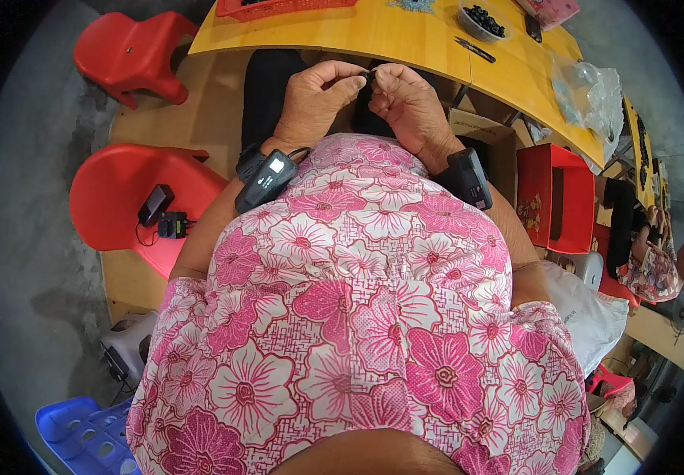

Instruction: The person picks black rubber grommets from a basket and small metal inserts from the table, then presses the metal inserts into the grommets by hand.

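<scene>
My left hand (316, 99) and my right hand (411, 104) meet above my lap, just in front of the yellow table's near edge. Thumb and forefinger are pinched on each hand. Between the fingertips is a small black piece (370, 75); it is too small and too covered for me to tell its kind. On the table, a clear bowl (483, 21) holds many small black pieces. A dark, slim, pointed tool (475, 49) lies nearer to me than the bowl.
A red basket (278, 8), small pale bits (413, 4), a dark phone (533, 28) and a clear plastic bag (595, 99) lie on the yellow table (389, 39). Red chairs (128, 51) stand left, a red box (567, 198) right. Another person (651, 257) sits far right.
</scene>
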The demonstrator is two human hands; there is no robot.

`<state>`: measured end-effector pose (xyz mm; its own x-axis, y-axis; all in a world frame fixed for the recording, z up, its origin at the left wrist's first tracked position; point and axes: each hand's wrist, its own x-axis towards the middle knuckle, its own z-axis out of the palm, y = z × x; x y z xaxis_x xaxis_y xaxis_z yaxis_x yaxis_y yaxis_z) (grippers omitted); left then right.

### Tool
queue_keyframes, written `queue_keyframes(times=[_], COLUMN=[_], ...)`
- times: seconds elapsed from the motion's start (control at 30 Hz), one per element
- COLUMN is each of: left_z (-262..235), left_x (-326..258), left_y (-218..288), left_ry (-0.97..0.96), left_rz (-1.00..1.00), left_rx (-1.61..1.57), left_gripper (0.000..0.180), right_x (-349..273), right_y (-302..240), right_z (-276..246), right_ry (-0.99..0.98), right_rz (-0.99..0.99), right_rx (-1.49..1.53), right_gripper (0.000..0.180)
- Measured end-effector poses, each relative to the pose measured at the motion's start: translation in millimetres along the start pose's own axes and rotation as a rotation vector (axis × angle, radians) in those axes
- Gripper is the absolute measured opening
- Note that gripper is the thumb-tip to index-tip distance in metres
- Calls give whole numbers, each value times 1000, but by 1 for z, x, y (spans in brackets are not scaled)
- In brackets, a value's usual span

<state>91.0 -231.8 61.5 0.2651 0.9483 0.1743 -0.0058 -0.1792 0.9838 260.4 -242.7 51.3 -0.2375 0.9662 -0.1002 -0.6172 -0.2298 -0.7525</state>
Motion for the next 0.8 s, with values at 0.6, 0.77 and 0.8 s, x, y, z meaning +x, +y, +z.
queue_keyframes(times=[0.6,0.77,0.8], left_z=[0,1,1], left_x=[2,3,3], left_y=[-4,-3,-2], left_ry=[59,83,88], left_rz=[115,168,167], left_rx=[111,187,171], left_gripper=[14,13,13], right_x=[6,7,7], right_y=[6,6,6], right_z=[-7,-8,-8], right_ry=[-11,-80,-79], right_rz=[52,99,99], right_rx=[30,117,118], right_gripper=[15,16,16])
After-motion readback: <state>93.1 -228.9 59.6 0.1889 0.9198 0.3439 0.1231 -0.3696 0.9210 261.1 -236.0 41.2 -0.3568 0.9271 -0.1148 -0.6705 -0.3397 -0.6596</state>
